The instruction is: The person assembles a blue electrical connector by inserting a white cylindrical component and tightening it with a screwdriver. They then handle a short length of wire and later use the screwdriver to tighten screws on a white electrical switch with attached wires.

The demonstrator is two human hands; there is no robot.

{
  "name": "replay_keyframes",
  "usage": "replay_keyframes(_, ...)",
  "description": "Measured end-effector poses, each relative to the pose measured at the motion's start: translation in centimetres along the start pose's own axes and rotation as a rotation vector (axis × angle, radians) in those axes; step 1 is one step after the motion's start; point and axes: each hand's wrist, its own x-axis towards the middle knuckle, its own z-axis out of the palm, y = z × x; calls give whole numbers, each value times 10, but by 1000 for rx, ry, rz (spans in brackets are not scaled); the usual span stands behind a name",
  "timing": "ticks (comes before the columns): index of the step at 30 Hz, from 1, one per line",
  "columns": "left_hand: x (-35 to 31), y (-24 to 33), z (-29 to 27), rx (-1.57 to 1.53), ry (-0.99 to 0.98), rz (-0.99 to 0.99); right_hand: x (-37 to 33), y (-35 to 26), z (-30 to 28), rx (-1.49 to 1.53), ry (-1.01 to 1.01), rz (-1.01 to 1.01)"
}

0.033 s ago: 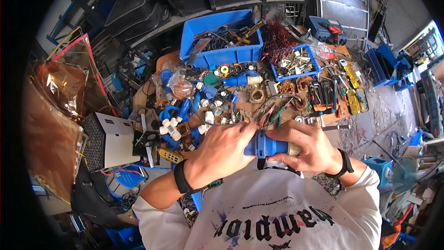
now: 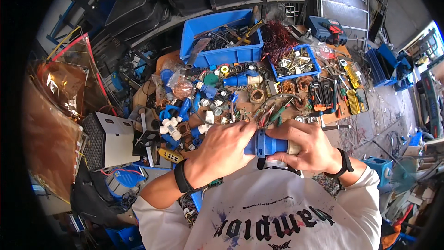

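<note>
Close in front of my chest, both hands are closed around a blue industrial plug-like connector [image 2: 273, 146] with a pale end. My left hand [image 2: 222, 146] grips its left side. My right hand [image 2: 307, 146] holds the right side, thumb below and fingers above, next to the pale end. A raised blue collar shows between the hands; its ends are partly hidden by my fingers. Just beyond lie pliers with green handles [image 2: 279, 113] and loose cables. A similar blue connector [image 2: 241, 80] lies farther back on the cluttered table.
A blue crate [image 2: 222, 57] of tools and cables stands at the back, beside a blue tray [image 2: 296, 75] of metal parts. White pipe fittings [image 2: 171, 128] lie at left, hex keys [image 2: 323, 95] at right. A fan [image 2: 404, 175] stands right of me.
</note>
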Motion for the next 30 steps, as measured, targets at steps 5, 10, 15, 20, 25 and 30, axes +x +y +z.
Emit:
replay_keyframes(5, -6, 1, 3, 10, 37, 0, 0, -4, 5, 80, 19, 75)
replay_keyframes(10, -11, 5, 5, 36, 85, -25, 2, -11, 3, 102, -23, 134)
replay_keyframes(15, -11, -5, 8, -20, -2, -108, 7, -6, 6, 77, -60, 143)
replay_keyframes(20, -30, -54, 35, -655, 160, -219, 2, 0, -3, 432, 197, 206)
replay_keyframes(25, -61, -106, 85, -1775, 270, -590, -30, 31, 9, 440, 164, 434)
replay_keyframes(30, -105, -171, 167, -1535, 495, -1085, -57, 45, 25, 198, -78, 586)
